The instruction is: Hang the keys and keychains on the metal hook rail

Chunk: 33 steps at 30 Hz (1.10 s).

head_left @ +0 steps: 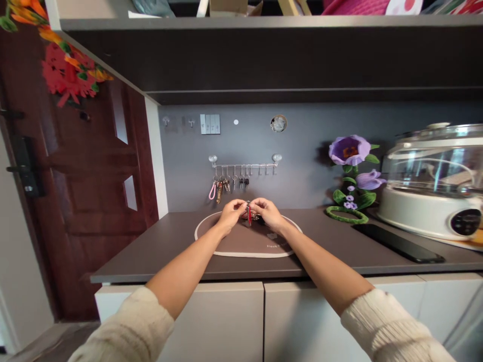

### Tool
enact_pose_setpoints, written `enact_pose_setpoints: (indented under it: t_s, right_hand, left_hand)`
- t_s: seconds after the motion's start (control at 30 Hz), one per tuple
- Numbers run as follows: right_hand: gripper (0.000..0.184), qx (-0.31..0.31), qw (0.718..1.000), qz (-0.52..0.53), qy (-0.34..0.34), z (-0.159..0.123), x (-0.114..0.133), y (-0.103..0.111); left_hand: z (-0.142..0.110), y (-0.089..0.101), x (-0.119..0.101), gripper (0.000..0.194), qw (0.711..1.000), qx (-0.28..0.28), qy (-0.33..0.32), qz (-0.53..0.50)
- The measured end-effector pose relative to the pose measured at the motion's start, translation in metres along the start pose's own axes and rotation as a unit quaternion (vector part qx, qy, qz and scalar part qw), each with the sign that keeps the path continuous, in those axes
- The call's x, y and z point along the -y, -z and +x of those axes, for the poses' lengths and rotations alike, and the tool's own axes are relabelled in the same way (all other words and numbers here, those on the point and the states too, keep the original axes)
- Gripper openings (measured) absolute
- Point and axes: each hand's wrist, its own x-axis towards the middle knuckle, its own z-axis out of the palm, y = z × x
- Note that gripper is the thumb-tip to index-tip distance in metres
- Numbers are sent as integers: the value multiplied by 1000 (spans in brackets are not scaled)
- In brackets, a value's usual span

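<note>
Both hands meet over the brown oval mat on the counter. Between them hangs a bunch of keys with a red piece on it. My left hand pinches its ring from the left side. From the right, the fingertips of my right hand close on the same bunch. Dark and metal bits lie behind the fingers, partly hidden by them. Just above, on the wall, a hook rail carries several key sets, among them a pink loop and a brown tag.
On the right stand a purple flower decoration, a black phone lying flat, and a white appliance with a clear top. A shelf overhangs the counter. At left is a dark red door.
</note>
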Motion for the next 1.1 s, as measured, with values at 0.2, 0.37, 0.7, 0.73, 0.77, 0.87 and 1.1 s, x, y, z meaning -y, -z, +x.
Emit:
enact_pose_setpoints:
  t_s: [0.2, 0.37, 0.7, 0.73, 0.77, 0.87, 1.1]
  right_hand:
    - [29, -44, 998, 46, -23, 4, 2, 2]
    - [24, -72, 994, 69, -50, 14, 15, 5]
    - [11, -153, 985, 28, -79, 67, 47, 12]
    - [11, -162, 983, 24, -80, 73, 48, 13]
    - [12, -171, 982, 21, -81, 78, 48, 13]
    - [14, -182, 979, 9, -87, 90, 48, 13]
    - [14, -212, 972, 11, -100, 112, 38, 12]
  left_hand:
    - [0, 1, 6, 22, 989, -23, -52, 133]
    - [-2, 4, 12, 20, 941, -26, -106, 321]
    - [-4, 4, 14, 22, 896, 1, -89, 435]
    - [-4, 4, 15, 22, 895, 2, -87, 437]
    - [-4, 4, 15, 22, 894, 2, -85, 440]
    - [-4, 3, 13, 23, 890, 5, -78, 450]
    - [-5, 3, 10, 24, 883, 12, -65, 465]
